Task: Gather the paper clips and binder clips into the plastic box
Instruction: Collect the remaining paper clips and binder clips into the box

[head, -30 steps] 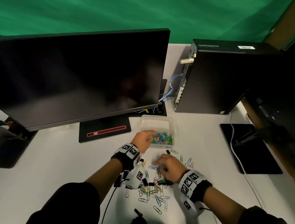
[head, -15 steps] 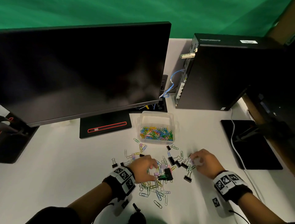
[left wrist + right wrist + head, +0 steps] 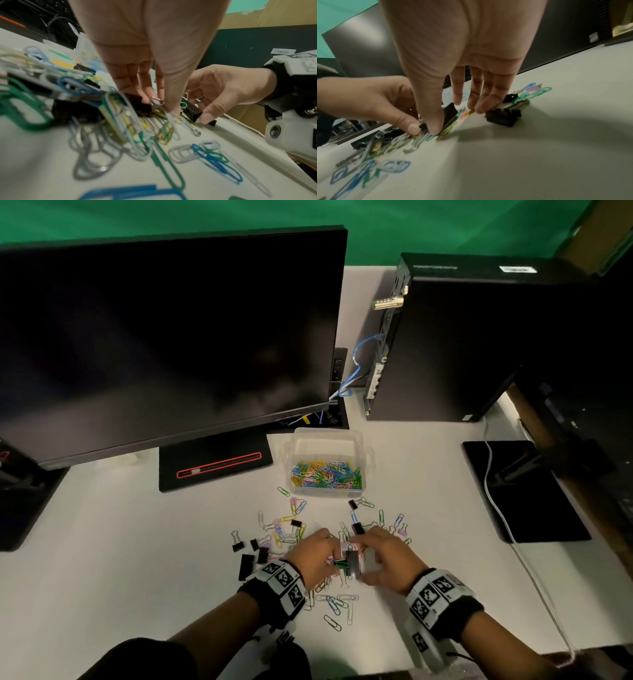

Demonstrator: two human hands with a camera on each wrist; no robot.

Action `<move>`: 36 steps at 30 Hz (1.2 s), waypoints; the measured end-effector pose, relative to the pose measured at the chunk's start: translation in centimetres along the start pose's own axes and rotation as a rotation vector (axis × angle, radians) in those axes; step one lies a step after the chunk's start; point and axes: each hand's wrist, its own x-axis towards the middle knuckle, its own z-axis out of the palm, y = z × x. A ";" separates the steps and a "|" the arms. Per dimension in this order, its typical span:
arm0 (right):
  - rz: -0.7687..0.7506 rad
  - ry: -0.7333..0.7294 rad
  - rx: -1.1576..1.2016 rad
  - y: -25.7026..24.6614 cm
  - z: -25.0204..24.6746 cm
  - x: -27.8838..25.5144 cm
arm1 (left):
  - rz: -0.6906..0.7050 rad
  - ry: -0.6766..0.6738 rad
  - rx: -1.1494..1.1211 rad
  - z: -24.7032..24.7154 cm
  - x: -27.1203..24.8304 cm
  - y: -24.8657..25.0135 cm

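A: Head view first. Where do things lie?

B: The plastic box (image 3: 328,463) sits at 12 o'clock from the hands, on the white bench (image 3: 137,559), with coloured paper clips (image 3: 325,474) heaped inside. More paper clips and black binder clips (image 3: 246,566) are scattered between box and hands. The left hand (image 3: 313,556) and right hand (image 3: 387,561) meet over the middle of the pile, at 6 o'clock from the box.

A: Left wrist view?

B: The left fingertips (image 3: 169,108) pinch down into a tangle of wire clips and a black binder clip (image 3: 139,105). The other hand comes in at 3 o'clock.

A: Right wrist view?

B: The right thumb and fingers (image 3: 479,106) curl onto the same cluster; another binder clip (image 3: 503,116) lies just beside them at 3 o'clock.

A: How will they handle?

B: Light, stiff and slippery, I'd judge, and apt to snag together. Scoop the wire clips in bunches; take binder clips by the black body.
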 end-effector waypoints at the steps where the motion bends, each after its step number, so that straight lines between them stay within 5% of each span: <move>1: -0.013 0.007 0.006 0.0 0.2 0.1 | 0.003 0.017 -0.015 0.0 -0.1 -0.1; 19: 0.016 0.106 -0.010 -0.9 0.1 -0.6 | 0.033 0.295 -0.231 -2.6 -0.6 -0.3; 28: 0.015 0.035 -0.070 -3.2 2.2 0.6 | -0.171 0.556 -0.822 -6.6 -3.4 -3.3; 36: 0.031 0.114 0.000 -2.9 1.5 0.8 | -0.438 0.448 -0.297 -6.2 -7.0 -8.7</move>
